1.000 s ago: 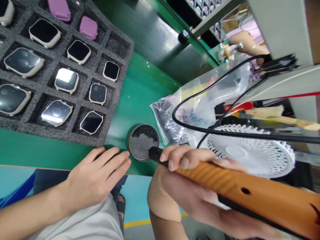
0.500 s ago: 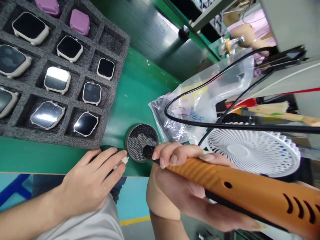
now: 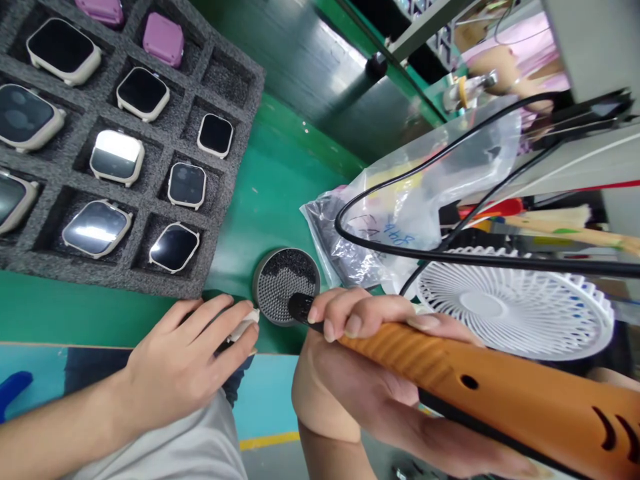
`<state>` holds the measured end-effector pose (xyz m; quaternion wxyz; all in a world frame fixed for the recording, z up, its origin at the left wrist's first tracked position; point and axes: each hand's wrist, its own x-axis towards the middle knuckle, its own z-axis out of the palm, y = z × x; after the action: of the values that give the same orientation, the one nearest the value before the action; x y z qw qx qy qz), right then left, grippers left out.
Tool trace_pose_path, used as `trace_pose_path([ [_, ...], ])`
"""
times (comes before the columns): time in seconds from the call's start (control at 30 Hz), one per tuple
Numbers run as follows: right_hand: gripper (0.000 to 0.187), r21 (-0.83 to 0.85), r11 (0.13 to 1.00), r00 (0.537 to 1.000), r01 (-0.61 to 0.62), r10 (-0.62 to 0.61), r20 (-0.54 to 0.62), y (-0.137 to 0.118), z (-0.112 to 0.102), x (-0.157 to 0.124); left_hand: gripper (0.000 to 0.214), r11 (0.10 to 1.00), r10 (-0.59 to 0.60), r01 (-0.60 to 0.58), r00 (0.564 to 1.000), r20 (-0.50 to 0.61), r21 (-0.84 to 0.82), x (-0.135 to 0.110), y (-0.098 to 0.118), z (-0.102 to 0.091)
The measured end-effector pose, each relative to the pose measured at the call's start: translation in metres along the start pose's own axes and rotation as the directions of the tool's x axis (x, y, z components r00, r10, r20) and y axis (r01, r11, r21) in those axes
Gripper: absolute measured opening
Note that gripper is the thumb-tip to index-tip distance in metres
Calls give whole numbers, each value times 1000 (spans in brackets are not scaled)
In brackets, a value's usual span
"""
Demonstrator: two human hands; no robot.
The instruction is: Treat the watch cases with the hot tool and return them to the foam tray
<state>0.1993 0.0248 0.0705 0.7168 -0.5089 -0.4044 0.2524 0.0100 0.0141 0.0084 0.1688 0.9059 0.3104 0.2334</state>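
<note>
Hands hold apart but near each other at six o'clock: the right hand is wrapped firmly around an orange-handled electric tool that runs out towards four o'clock, and the left hand rests with curled fingers on a small white piece. Behind them spreads a green workbench. At ten o'clock sits a grey foam tray with square cells, most holding a cream-framed smartwatch body with a dark glass face; a pink watch case lies in the top row. A white desk fan stands at four o'clock, and a clear plastic bag with blue handwriting lies at two o'clock under a black cable. Near the centre, just beside the tray, sits a round metal tin of dark bristles. The tool's black tip lies over the tin's rim; whether they touch, I cannot tell.
</note>
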Motion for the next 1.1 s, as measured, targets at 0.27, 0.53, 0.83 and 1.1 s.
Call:
trace_pose_path([
  [0.27,59,10,1000,999,1,-1,32,-5,-5,1,33,1000,5,-4,999,40,-22,-1,0,0],
  [0.53,26,1,1000,990,-8,7,144,-22,-10,-12,26,999,-12,11,1000,-9,-41,0,0,1],
  [0.83,41,-140,980,898,-142,187,398,-17,-27,-9,26,998,-23,25,999,27,-54,0,0,1],
  [1.1,41,-128,980,891,-152,192,411,-20,-20,-5,26,998,-28,28,1000,12,-64,1,0,0],
])
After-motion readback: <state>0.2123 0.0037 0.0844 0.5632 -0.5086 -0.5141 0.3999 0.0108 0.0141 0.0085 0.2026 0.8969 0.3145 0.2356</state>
